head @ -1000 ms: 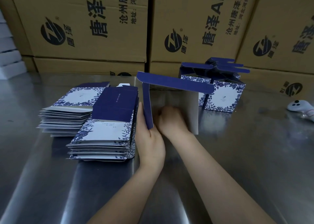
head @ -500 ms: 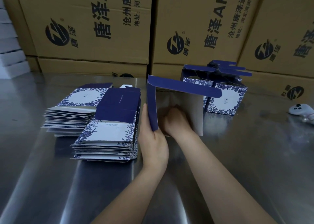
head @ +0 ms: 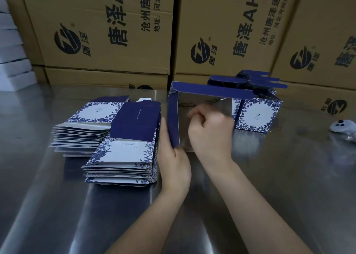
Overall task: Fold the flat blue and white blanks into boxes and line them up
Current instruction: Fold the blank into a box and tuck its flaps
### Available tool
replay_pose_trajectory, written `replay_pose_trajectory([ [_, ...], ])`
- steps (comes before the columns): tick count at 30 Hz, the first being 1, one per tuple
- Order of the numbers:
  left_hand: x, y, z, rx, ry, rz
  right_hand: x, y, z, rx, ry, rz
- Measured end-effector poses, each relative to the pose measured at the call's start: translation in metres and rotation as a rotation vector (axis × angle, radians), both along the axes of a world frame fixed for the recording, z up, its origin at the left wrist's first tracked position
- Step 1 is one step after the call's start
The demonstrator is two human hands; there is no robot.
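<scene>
A half-opened blue and white box (head: 210,90) stands on the steel table (head: 289,176) with its open end toward me and its grey inside showing. My left hand (head: 174,157) grips its left wall from outside, thumb on the blue edge. My right hand (head: 211,132) is inside the opening with the fingers curled into a fist; whether it holds a flap I cannot tell. Two stacks of flat blanks lie to the left, the nearer stack (head: 125,153) beside my left hand and the farther stack (head: 84,126) behind it. Folded boxes (head: 257,113) stand behind the open one, to the right.
Large brown cartons (head: 115,31) with black print wall off the back of the table. White flat boxes (head: 11,51) are piled at the far left. A white controller (head: 342,125) lies at the right edge.
My right hand has drawn back out of the box toward me and curled tighter. The box's right wall is blurred now. My left hand keeps its hold.
</scene>
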State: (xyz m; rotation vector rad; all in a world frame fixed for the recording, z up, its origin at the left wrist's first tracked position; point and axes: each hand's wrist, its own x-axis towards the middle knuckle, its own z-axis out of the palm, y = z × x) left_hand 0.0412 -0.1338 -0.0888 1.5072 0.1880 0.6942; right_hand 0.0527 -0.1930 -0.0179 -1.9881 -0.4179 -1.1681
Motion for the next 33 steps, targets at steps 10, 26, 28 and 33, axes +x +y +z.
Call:
replay_pose_trajectory([
  [10, 0.0, 0.006, 0.012, -0.042, -0.016, 0.008, 0.002, -0.067, 0.03, 0.584, -0.236, 0.085],
  [26, -0.007, 0.01, 0.02, 0.142, -0.193, -0.12, 0.049, -0.079, -0.024, 0.775, 0.71, 0.741],
  [28, -0.008, 0.014, 0.023, 0.118, -0.21, -0.171, 0.049, -0.079, -0.026, 0.89, 0.761, 0.721],
  [33, -0.007, 0.025, 0.031, -0.092, -0.184, -0.321, 0.049, -0.083, -0.033, 1.045, 0.79, 0.748],
])
